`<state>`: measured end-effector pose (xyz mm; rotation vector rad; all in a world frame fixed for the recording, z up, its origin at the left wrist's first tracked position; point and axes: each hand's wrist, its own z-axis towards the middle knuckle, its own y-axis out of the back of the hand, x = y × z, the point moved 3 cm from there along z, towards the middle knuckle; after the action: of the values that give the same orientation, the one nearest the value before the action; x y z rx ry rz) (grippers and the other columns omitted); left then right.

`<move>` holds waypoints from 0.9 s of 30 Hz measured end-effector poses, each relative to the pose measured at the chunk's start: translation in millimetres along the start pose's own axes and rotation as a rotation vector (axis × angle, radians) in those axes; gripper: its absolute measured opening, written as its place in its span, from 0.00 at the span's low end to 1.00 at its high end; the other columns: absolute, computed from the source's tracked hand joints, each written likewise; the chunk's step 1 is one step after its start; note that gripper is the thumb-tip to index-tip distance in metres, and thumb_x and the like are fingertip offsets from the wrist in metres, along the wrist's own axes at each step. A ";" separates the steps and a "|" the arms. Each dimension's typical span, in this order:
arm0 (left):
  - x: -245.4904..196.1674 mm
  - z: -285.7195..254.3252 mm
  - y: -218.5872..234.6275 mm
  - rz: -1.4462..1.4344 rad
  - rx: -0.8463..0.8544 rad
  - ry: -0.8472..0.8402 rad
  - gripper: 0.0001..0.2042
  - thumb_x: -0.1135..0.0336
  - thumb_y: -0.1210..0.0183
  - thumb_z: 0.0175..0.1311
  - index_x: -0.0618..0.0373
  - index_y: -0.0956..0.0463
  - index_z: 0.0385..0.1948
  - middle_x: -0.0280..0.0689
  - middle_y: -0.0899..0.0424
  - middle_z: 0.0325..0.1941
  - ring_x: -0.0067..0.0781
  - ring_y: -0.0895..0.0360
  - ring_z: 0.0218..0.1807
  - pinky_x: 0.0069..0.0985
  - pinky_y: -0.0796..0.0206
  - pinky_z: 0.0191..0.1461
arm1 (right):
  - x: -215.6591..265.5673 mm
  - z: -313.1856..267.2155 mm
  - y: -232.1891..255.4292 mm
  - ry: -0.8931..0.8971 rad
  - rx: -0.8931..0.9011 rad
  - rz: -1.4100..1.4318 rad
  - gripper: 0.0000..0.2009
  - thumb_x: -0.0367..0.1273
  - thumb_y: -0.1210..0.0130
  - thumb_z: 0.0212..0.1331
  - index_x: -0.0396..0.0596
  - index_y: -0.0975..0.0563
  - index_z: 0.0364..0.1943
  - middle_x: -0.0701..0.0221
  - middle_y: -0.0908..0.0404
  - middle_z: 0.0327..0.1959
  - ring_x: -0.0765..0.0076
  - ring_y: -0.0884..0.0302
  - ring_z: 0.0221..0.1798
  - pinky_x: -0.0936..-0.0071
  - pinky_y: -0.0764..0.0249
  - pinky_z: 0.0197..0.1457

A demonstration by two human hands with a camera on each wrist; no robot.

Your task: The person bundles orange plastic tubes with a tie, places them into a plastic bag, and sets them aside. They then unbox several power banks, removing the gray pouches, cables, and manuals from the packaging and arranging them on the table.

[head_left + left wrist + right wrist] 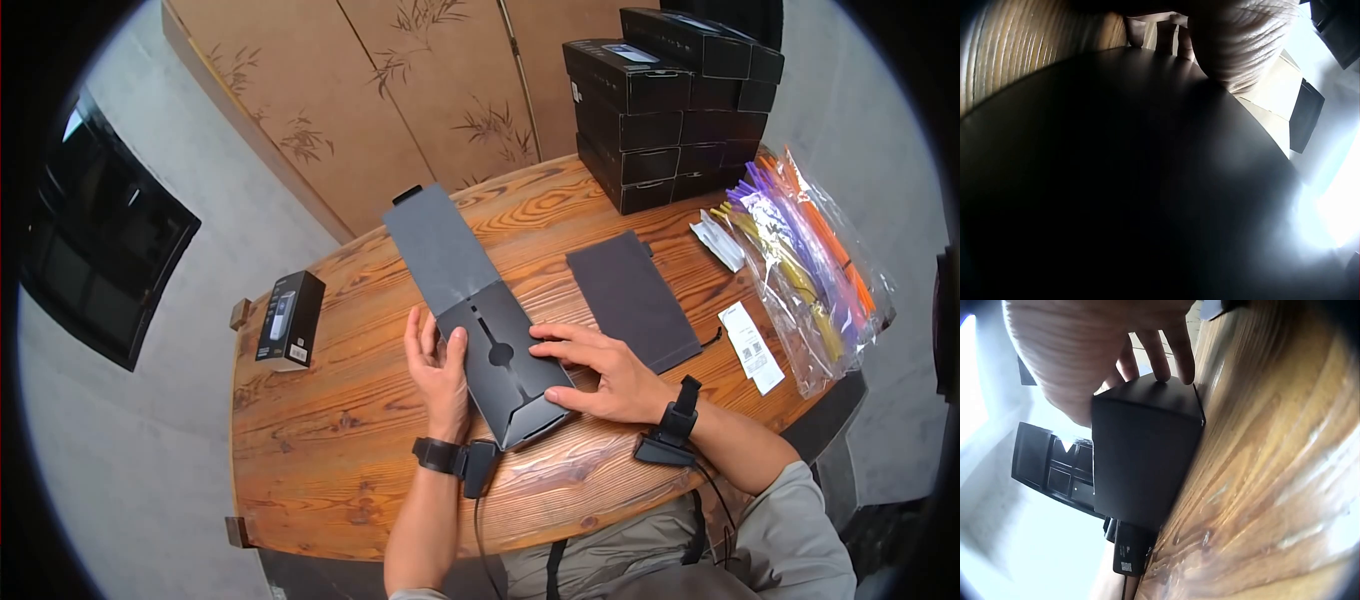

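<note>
A long black box [487,365] lies on the wooden table, its grey-lined lid [440,250] folded back toward the far side. A black inner panel with a narrow slot and a round cutout shows inside. My left hand [438,380] stands along the box's left side, thumb against the edge and fingers extended. From the right, my right hand [610,375] touches the box, fingertips at its right edge and thumb near the front corner. In the left wrist view, the dark box surface [1135,175] hides most of the scene. The right wrist view shows the right fingers [1157,359] against the box.
A dark pouch [635,300] lies right of the box, beside a white printed slip [750,345]. Bagged colored sticks [800,270] and stacked black boxes [670,120] occupy the right and far right. A small black box [290,320] stands at left.
</note>
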<state>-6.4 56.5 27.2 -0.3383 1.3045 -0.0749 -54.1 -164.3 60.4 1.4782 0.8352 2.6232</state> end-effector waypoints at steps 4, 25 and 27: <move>-1.3 -1.1 -0.7 0.000 -0.016 0.010 0.37 0.75 0.41 0.65 0.64 0.55 0.71 0.47 0.32 0.67 0.33 0.30 0.64 0.27 0.36 0.67 | -1.7 -0.3 -0.5 0.003 0.004 -0.003 0.24 0.38 0.37 0.57 0.42 0.24 0.57 0.58 0.30 0.67 0.53 0.32 0.68 0.62 0.34 0.69; -2.4 0.5 -1.6 0.033 0.012 -0.040 0.32 0.74 0.41 0.66 0.68 0.47 0.69 0.44 0.29 0.66 0.29 0.30 0.63 0.25 0.35 0.65 | -2.1 0.2 0.1 0.006 0.010 -0.006 0.24 0.38 0.38 0.57 0.42 0.24 0.56 0.59 0.30 0.66 0.52 0.32 0.68 0.62 0.33 0.68; -0.2 0.8 -0.4 0.039 0.007 -0.038 0.30 0.74 0.41 0.66 0.68 0.44 0.68 0.43 0.29 0.65 0.29 0.30 0.63 0.25 0.36 0.66 | -2.0 0.2 0.0 0.002 0.009 -0.004 0.24 0.38 0.38 0.57 0.42 0.24 0.56 0.58 0.30 0.66 0.52 0.32 0.68 0.62 0.33 0.68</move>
<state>-5.7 56.4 27.7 -0.3069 1.2720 -0.0404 -52.8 -164.8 58.9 1.4740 0.8503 2.6219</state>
